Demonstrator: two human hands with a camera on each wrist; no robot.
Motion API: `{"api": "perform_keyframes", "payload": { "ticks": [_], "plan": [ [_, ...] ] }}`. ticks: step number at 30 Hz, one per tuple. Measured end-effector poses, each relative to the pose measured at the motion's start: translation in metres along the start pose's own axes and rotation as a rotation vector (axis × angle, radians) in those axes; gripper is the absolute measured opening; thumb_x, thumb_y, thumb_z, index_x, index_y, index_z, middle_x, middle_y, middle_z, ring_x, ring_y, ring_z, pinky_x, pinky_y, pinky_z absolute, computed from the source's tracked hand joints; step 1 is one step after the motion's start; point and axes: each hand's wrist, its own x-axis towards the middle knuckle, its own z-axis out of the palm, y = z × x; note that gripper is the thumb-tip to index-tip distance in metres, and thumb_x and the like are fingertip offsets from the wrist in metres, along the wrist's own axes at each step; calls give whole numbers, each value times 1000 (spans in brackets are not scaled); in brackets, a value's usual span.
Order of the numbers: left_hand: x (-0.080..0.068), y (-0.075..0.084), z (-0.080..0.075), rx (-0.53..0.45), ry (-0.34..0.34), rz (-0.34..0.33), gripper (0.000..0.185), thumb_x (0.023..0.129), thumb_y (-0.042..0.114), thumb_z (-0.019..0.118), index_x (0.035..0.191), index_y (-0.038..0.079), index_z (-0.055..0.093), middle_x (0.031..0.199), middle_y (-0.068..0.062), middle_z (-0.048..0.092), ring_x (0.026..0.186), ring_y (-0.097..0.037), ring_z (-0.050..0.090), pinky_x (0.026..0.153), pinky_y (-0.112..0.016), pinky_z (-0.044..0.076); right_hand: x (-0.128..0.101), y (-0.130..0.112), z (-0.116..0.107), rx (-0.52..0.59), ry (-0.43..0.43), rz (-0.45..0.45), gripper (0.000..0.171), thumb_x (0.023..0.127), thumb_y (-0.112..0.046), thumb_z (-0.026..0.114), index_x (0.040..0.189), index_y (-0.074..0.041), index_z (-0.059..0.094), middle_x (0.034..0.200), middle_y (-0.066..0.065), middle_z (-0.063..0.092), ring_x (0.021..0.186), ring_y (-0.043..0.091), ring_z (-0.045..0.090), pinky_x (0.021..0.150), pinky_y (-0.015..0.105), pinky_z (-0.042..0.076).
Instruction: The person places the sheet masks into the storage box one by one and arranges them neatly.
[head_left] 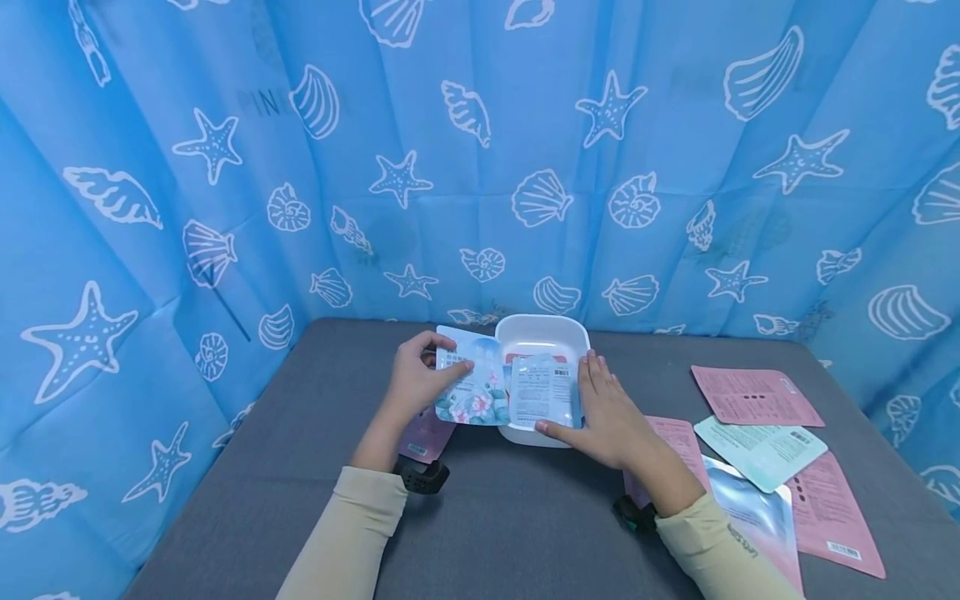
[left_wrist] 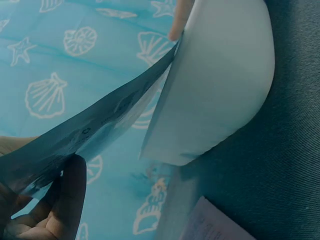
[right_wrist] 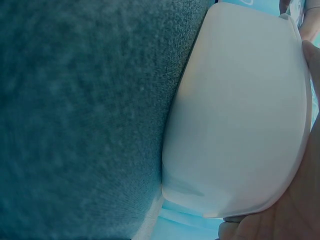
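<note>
My left hand (head_left: 422,372) pinches a flat face mask packet (head_left: 474,387) with pink lotus flowers between thumb and fingers. The packet is held up at the left side of a white plastic basin (head_left: 543,326), its right edge against a pale blue packet (head_left: 536,396) that leans in the basin. Under that lies something red, mostly hidden. Along the basin's right rim rests my right hand (head_left: 613,421), fingers straight and thumb reaching across the front corner. In the left wrist view, the held packet (left_wrist: 100,125) slants from the fingers up to the basin's rim (left_wrist: 165,100).
A pink packet (head_left: 425,439) lies left of the basin, partly under my left wrist. To the right are several packets: a pink one (head_left: 757,396), a mint one (head_left: 765,450), a silver-blue one (head_left: 750,508) and more pink. A blue shell-print curtain (head_left: 450,225) borders the grey table (head_left: 525,533).
</note>
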Motion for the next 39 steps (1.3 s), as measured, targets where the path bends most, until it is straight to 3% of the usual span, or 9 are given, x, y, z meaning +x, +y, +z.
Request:
{"api": "perform_keyframes", "payload": {
  "ticks": [10, 20, 24, 32, 39],
  "plan": [
    [0, -2, 7, 12, -23, 10, 30, 94, 18, 83, 117, 7, 68, 118, -13, 65, 88, -22, 70, 69, -30, 61, 0, -2, -2, -4, -5, 2, 132, 88, -87, 55, 167, 7, 7, 177, 26, 1, 165, 47, 4, 131, 64, 14],
    [-1, -5, 10, 92, -35, -64, 32, 96, 29, 80, 120, 11, 69, 132, -12, 57, 90, -23, 66, 69, -30, 58, 0, -1, -1, -13, -3, 3, 132, 88, -88, 54, 167, 7, 7, 177, 26, 3, 164, 47, 5, 131, 64, 15],
    [0, -5, 10, 103, -39, -62, 32, 96, 30, 80, 121, 13, 69, 133, -11, 56, 93, -24, 66, 70, -30, 58, 0, 0, -1, -15, 1, 0, 132, 87, -88, 54, 167, 7, 8, 177, 26, 3, 164, 47, 5, 131, 64, 15],
    [-1, -3, 13, 104, -172, -26, 40, 98, 32, 79, 132, 17, 65, 153, -8, 50, 119, -33, 68, 88, -40, 64, 2, 2, 1, -17, 1, 1, 133, 87, -89, 53, 167, 6, 7, 177, 26, 2, 165, 47, 4, 131, 64, 15],
    [-2, -3, 13, 111, -190, -21, 38, 99, 33, 77, 132, 19, 66, 149, -6, 52, 116, -26, 69, 93, -43, 63, 2, 3, 1, -9, -27, 17, 136, 86, -91, 53, 168, 5, 4, 178, 24, -2, 165, 45, 1, 132, 63, 14]
  ]
}}
